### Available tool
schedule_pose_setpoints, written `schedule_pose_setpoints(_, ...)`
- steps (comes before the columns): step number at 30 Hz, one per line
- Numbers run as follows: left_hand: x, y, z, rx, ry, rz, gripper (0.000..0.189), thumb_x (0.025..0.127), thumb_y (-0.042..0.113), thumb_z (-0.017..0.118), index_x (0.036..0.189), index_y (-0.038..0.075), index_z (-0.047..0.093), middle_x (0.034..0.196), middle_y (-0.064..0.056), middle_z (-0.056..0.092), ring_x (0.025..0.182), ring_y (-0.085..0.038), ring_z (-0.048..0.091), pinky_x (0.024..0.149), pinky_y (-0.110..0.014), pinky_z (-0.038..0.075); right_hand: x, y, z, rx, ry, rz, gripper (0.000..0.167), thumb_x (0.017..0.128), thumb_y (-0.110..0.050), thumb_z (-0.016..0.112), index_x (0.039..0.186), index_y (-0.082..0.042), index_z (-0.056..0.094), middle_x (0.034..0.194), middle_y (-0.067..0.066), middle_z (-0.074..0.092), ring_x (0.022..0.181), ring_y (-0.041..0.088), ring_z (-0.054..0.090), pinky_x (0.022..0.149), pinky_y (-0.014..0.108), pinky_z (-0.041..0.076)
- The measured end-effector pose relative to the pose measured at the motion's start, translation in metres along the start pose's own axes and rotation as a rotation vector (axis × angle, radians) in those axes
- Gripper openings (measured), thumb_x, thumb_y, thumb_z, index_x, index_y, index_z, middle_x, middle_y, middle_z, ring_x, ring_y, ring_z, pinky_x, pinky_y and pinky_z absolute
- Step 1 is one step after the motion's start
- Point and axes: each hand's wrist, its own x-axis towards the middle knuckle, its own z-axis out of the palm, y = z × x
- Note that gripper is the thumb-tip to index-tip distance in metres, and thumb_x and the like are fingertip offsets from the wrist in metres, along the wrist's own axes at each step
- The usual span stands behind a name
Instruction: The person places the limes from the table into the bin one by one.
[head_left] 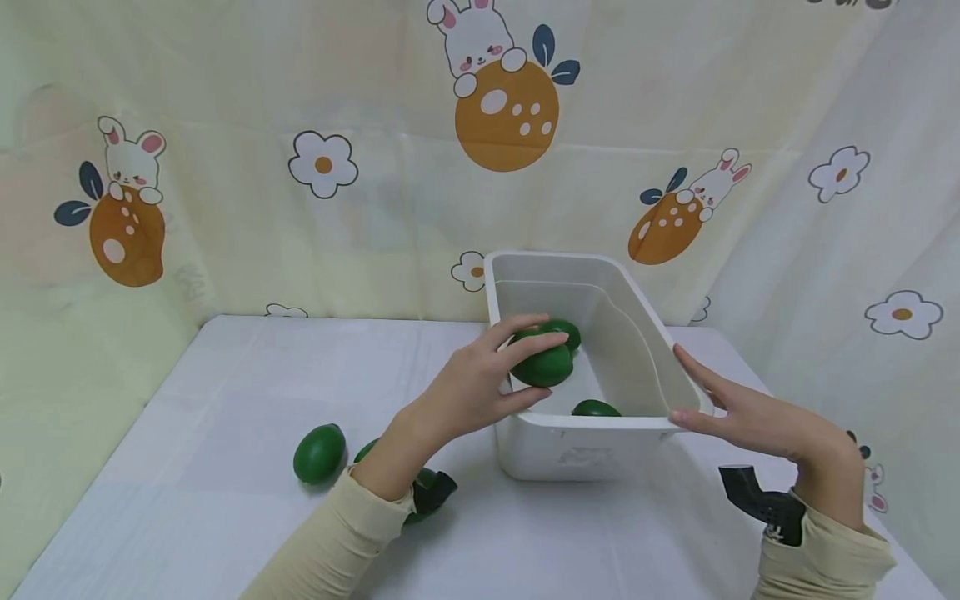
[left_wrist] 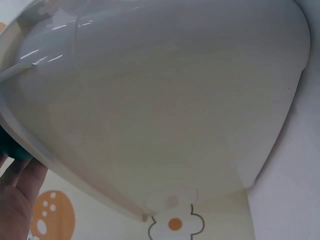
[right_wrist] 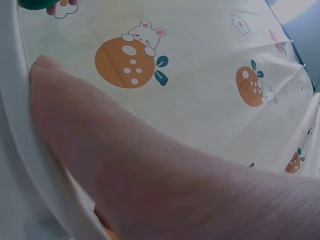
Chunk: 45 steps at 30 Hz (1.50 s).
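Observation:
My left hand (head_left: 476, 379) reaches over the left rim of a white plastic bin (head_left: 588, 450) and holds a smooth green oval fruit (head_left: 546, 367) between fingers and thumb. A second green fruit (head_left: 564, 332) shows just behind it; whether the hand holds that one too cannot be told. Lower in the bin, another green fruit (head_left: 596, 408) is partly hidden by the front rim. At the near right corner, my right hand (head_left: 757, 412) grips the bin's rim. In the right wrist view, the thumb (right_wrist: 95, 120) lies against that rim.
On the white table (head_left: 247, 400), a green fruit (head_left: 320, 454) lies left of my left forearm. More green fruit (head_left: 365, 450) is partly hidden by that forearm and its black wrist camera (head_left: 435, 493). A printed curtain (head_left: 375, 233) hangs behind the bin.

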Motion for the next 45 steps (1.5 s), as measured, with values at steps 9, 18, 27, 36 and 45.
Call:
schedule_pose_setpoints(9,-0.001,-0.001,0.0,-0.021,0.0,-0.036,0.057,0.084,0.031,0.072,0.135,0.024,0.05,0.143,0.001,0.04,0.122,-0.009,0.052,0.067,-0.017,0.049,0.001,-0.001,-0.001,-0.012,0.001,0.014,0.089,0.094,-0.031,0.057,0.153,-0.021,-0.009,0.157,0.025,0.002,0.135,0.052,0.017,0.089,0.076,0.03)
schedule_pose_setpoints(18,-0.002,-0.001,-0.001,-0.004,-0.016,-0.036,0.047,0.086,0.029,0.07,0.131,0.023,0.055,0.139,0.0,0.043,0.121,-0.01,0.052,0.062,-0.017,0.046,0.0,-0.001,-0.001,-0.001,0.0,0.023,0.089,0.094,-0.034,0.056,0.152,-0.024,-0.01,0.157,0.024,0.002,0.136,0.051,0.017,0.09,0.076,0.03)
schedule_pose_setpoints(27,-0.003,-0.005,-0.006,0.065,-0.059,-0.05,0.045,0.088,0.032,0.067,0.131,0.024,0.054,0.14,-0.002,0.042,0.113,-0.014,0.057,0.073,-0.023,0.052,0.001,-0.002,-0.001,-0.001,-0.002,0.024,0.088,0.095,-0.034,0.056,0.153,-0.023,-0.01,0.158,0.022,0.0,0.136,0.049,0.016,0.092,0.075,0.029)
schedule_pose_setpoints(36,-0.007,-0.017,-0.018,0.082,-0.088,-0.189,0.046,0.091,0.037,0.062,0.135,0.029,0.049,0.145,0.0,0.035,0.12,-0.015,0.052,0.076,-0.029,0.053,0.001,-0.001,-0.001,0.011,-0.009,0.02,0.088,0.095,-0.032,0.055,0.152,-0.023,-0.01,0.157,0.023,0.001,0.135,0.049,0.016,0.091,0.075,0.03)
schedule_pose_setpoints(45,-0.014,-0.029,-0.036,0.093,-0.216,-0.418,0.062,0.093,0.032,0.06,0.147,0.027,0.03,0.149,-0.003,0.027,0.117,-0.023,0.056,0.082,-0.038,0.054,0.0,-0.002,-0.001,0.007,-0.002,0.016,0.087,0.095,-0.034,0.055,0.152,-0.024,-0.01,0.158,0.021,0.002,0.136,0.048,0.017,0.093,0.074,0.028)
